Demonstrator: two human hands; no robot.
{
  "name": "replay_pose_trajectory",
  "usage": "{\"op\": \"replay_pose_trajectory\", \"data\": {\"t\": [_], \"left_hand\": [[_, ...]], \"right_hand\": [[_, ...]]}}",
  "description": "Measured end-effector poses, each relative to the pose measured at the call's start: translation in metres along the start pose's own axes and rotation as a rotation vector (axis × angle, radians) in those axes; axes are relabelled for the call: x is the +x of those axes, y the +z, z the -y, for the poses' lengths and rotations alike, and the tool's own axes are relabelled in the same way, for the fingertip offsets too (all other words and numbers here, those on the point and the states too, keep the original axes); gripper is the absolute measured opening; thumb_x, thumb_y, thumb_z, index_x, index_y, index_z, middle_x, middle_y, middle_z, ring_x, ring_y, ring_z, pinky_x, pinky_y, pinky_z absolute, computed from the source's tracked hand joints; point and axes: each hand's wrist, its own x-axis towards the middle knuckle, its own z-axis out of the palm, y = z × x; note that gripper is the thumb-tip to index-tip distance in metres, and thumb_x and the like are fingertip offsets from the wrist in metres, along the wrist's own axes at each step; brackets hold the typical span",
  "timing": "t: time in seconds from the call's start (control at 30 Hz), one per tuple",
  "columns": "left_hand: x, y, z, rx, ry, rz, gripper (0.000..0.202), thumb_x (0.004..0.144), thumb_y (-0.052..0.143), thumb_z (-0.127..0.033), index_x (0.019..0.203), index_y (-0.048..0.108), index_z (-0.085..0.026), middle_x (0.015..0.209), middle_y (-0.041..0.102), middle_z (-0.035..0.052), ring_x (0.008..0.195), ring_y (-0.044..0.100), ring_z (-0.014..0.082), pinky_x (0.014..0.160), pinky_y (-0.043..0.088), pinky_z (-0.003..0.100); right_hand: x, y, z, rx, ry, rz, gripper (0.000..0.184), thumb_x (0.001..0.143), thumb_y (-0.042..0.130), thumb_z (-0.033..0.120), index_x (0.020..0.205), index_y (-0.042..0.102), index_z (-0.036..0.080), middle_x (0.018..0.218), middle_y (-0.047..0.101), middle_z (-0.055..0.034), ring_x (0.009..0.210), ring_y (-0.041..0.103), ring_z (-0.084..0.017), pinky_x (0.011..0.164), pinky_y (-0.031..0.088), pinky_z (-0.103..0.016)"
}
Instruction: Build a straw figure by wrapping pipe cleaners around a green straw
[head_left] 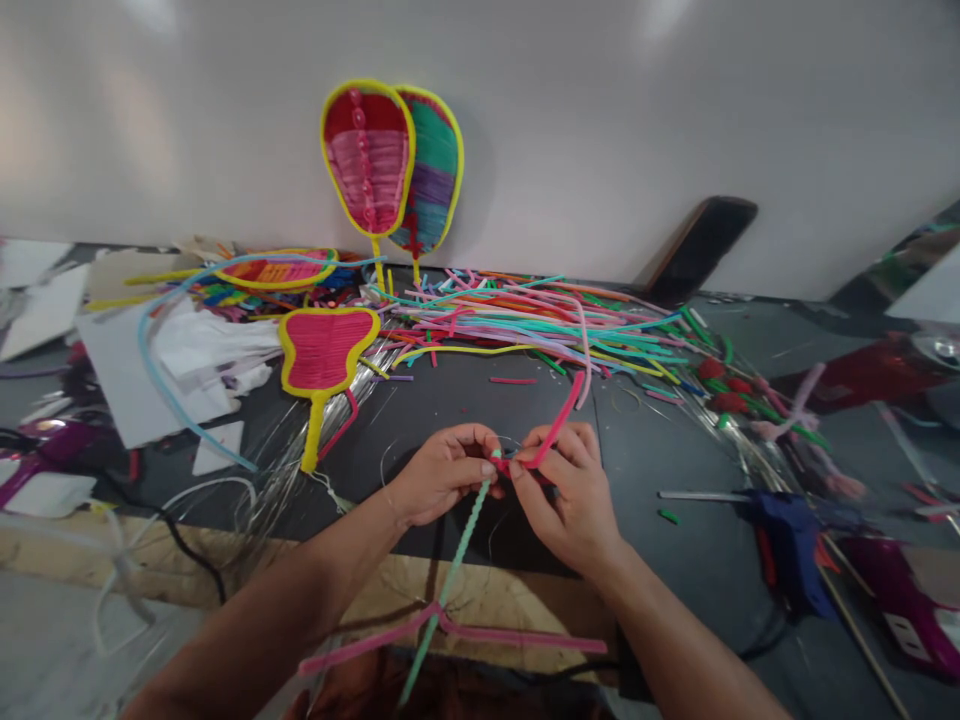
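Near the table's front edge, my left hand (450,475) pinches the upper end of a twisted light-green pipe cleaner stem (469,530). My right hand (568,490) grips a bright pink pipe cleaner (556,425) where it meets the green tip; its free end bends up and to the right. Lower on the stem, a paler pink pipe cleaner (525,637) crosses it, with one arm out to each side. The green stem slants down toward my lap. My fingertips partly hide the join between the bright pink and the green.
Loose pipe cleaners (525,320) lie in a pile at the back. A yellow-edged pink fan (330,350) lies at left; two more fans (367,160) lean on the wall. A phone (701,250) stands upright. A blue glue gun (791,545) and a purple tool (900,600) lie at right.
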Motion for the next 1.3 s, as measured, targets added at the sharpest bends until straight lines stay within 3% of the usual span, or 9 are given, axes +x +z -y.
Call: {"op": "replay_pose_trajectory", "data": {"t": [0.4, 0.53, 0.63, 0.73, 0.9, 1.03, 1.1, 1.17, 1.3], "left_hand": [[0.003, -0.002, 0.000, -0.015, 0.039, -0.048, 0.023, 0.063, 0.076, -0.015, 0.077, 0.059, -0.013, 0.067, 0.063, -0.0007, 0.055, 0.060, 0.0090, 0.057, 0.052, 0.021], [0.003, -0.003, -0.001, -0.049, 0.036, -0.070, 0.022, 0.063, 0.076, -0.014, 0.077, 0.059, -0.012, 0.067, 0.063, -0.0007, 0.055, 0.059, 0.0082, 0.055, 0.051, 0.019], [0.004, -0.003, -0.001, -0.076, 0.051, -0.075, 0.022, 0.063, 0.076, -0.013, 0.077, 0.059, -0.013, 0.067, 0.061, -0.0012, 0.056, 0.059, 0.0082, 0.056, 0.051, 0.020], [0.005, -0.004, 0.000, -0.074, 0.064, -0.077, 0.022, 0.063, 0.076, -0.014, 0.078, 0.059, -0.013, 0.067, 0.061, -0.0014, 0.056, 0.059, 0.0087, 0.056, 0.051, 0.021], [0.004, -0.003, 0.001, 0.016, 0.059, -0.081, 0.023, 0.062, 0.076, -0.015, 0.078, 0.059, -0.013, 0.065, 0.063, -0.0006, 0.055, 0.058, 0.0087, 0.056, 0.051, 0.021], [0.003, 0.001, 0.001, 0.049, 0.048, -0.070, 0.024, 0.062, 0.076, -0.014, 0.077, 0.058, -0.012, 0.066, 0.065, -0.0001, 0.059, 0.061, 0.0085, 0.061, 0.049, 0.018], [0.002, 0.003, 0.000, 0.024, 0.049, -0.060, 0.023, 0.063, 0.076, -0.013, 0.076, 0.057, -0.013, 0.067, 0.065, -0.0005, 0.063, 0.062, 0.0087, 0.068, 0.051, 0.021], [0.002, 0.005, -0.001, -0.016, 0.043, -0.049, 0.022, 0.064, 0.075, -0.013, 0.074, 0.056, -0.013, 0.068, 0.065, -0.0005, 0.066, 0.063, 0.0100, 0.072, 0.052, 0.025], [0.001, 0.004, 0.000, -0.037, 0.059, -0.048, 0.023, 0.064, 0.074, -0.011, 0.075, 0.054, -0.014, 0.068, 0.066, 0.0002, 0.061, 0.064, 0.0115, 0.062, 0.051, 0.023]], "right_hand": [[0.004, -0.008, -0.004, 0.007, -0.101, -0.128, 0.008, 0.078, 0.063, 0.017, 0.072, 0.064, 0.021, 0.085, 0.060, -0.0044, 0.082, 0.051, -0.019, 0.075, 0.044, -0.038], [0.002, -0.012, -0.005, -0.069, -0.270, -0.103, 0.015, 0.074, 0.069, 0.016, 0.086, 0.066, 0.026, 0.086, 0.063, -0.0028, 0.083, 0.051, -0.019, 0.074, 0.043, -0.037], [0.002, -0.012, -0.004, -0.169, -0.309, -0.089, 0.026, 0.072, 0.073, 0.019, 0.095, 0.065, 0.027, 0.086, 0.066, -0.0022, 0.084, 0.050, -0.020, 0.075, 0.041, -0.038], [0.004, -0.012, -0.005, -0.198, -0.279, -0.105, 0.024, 0.074, 0.071, 0.019, 0.096, 0.065, 0.027, 0.087, 0.067, -0.0028, 0.085, 0.050, -0.021, 0.076, 0.040, -0.039], [0.006, -0.015, -0.007, -0.020, -0.103, -0.097, 0.026, 0.078, 0.066, 0.020, 0.103, 0.059, 0.022, 0.089, 0.066, -0.0052, 0.083, 0.053, -0.020, 0.075, 0.044, -0.036], [0.006, -0.012, -0.005, 0.166, 0.039, -0.060, 0.014, 0.077, 0.067, 0.024, 0.090, 0.062, 0.021, 0.082, 0.064, -0.0036, 0.080, 0.056, -0.019, 0.071, 0.046, -0.034], [0.005, -0.011, -0.002, 0.228, 0.045, -0.070, 0.003, 0.078, 0.065, 0.019, 0.080, 0.063, 0.021, 0.079, 0.061, -0.0028, 0.078, 0.056, -0.018, 0.069, 0.046, -0.032], [0.006, -0.010, -0.001, 0.220, 0.001, -0.076, 0.007, 0.077, 0.064, 0.015, 0.074, 0.062, 0.021, 0.077, 0.060, -0.0023, 0.075, 0.055, -0.016, 0.068, 0.045, -0.031], [0.009, -0.012, -0.005, 0.092, -0.087, -0.087, 0.012, 0.074, 0.064, 0.010, 0.071, 0.060, 0.021, 0.077, 0.059, -0.0024, 0.075, 0.052, -0.017, 0.069, 0.043, -0.033]]}}
